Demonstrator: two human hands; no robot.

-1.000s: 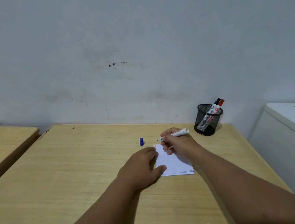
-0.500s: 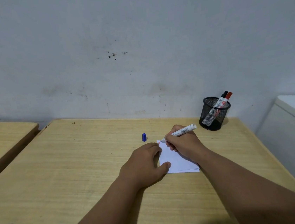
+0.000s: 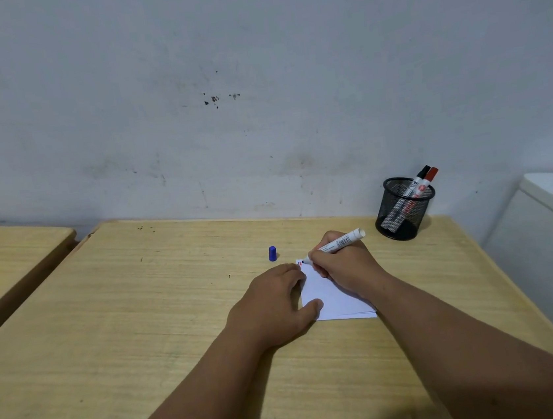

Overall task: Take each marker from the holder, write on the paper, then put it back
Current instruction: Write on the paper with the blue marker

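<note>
One wide-angle camera on my head looks forward and down across the pale wooden table (image 3: pixel 144 327), close over my forearms at the frame's bottom, the scuffed grey wall (image 3: pixel 252 74) filling the upper half.

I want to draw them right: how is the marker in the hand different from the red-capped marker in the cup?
The marker in the right hand has no cap and its tip shows; the red-capped marker is closed. The held one lies nearly flat, tip down at the paper; the red-capped one stands leaning in the black mesh holder. The right hand grips one; nothing touches the other. Both have white barrels with printing.
</note>
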